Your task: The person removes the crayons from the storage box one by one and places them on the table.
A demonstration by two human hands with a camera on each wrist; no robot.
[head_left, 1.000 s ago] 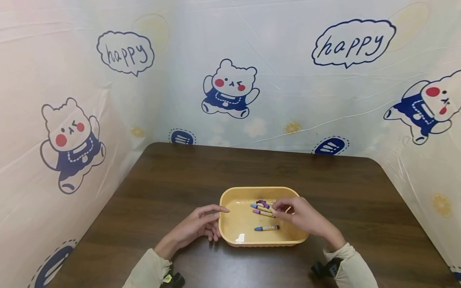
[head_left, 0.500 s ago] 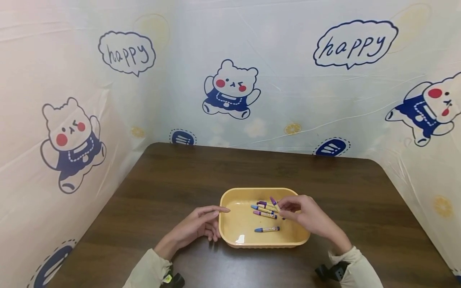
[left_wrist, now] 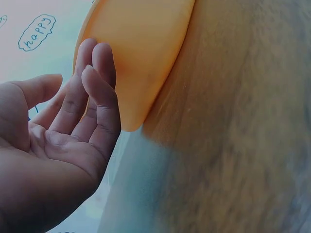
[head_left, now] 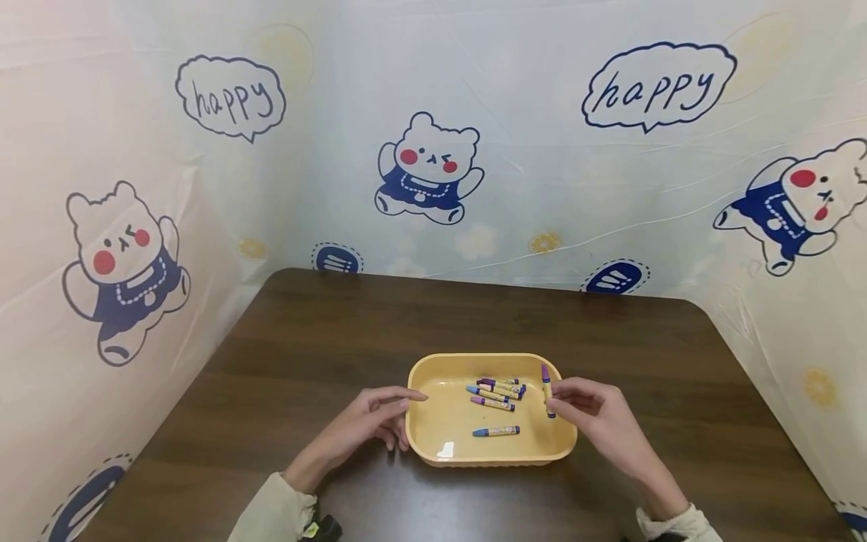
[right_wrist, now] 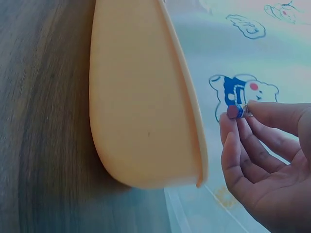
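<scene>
One purple crayon (head_left: 546, 388) is pinched in the right hand (head_left: 596, 421) over the yellow tray (head_left: 433, 444) — keep the pinch firm and lift clear of the rim; left hand (head_left: 369, 421), fingers relaxed, steadies the tray's wall.

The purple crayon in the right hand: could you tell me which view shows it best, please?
The head view: the whole purple crayon shows, pinched by the right hand over the yellow tray. The right wrist view shows only its end; the left wrist view shows none.
</scene>
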